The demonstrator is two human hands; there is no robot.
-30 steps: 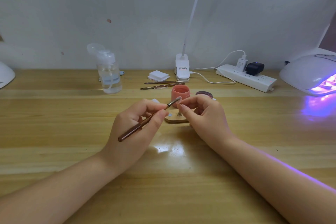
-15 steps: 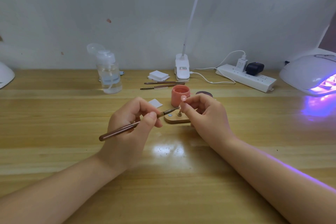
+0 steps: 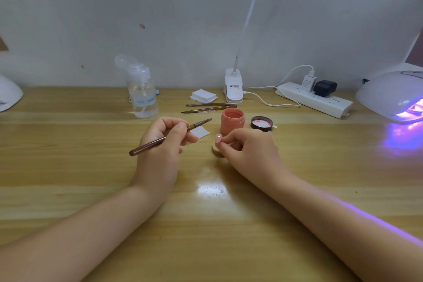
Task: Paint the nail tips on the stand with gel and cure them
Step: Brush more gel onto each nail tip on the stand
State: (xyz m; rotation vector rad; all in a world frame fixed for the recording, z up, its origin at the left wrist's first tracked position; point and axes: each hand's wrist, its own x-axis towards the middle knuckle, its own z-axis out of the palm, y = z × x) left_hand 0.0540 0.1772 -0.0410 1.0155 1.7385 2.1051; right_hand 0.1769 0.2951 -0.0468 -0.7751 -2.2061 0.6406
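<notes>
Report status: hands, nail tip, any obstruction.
Left hand grips brush. Right hand pinches pink nail tip over stand. Nothing blocking.

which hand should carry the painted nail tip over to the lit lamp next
Right, probably. The right hand already pinches the nail tip and lies nearer the lit curing lamp at the table's right end. The left hand has its grip on the brush.

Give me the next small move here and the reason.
Probably carry the pink-coated nail tip, pinched in the right hand, toward the lit white curing lamp at the far right. The tip looks glossy and covered, and the left hand holds the brown-handled brush clear of it.
</notes>
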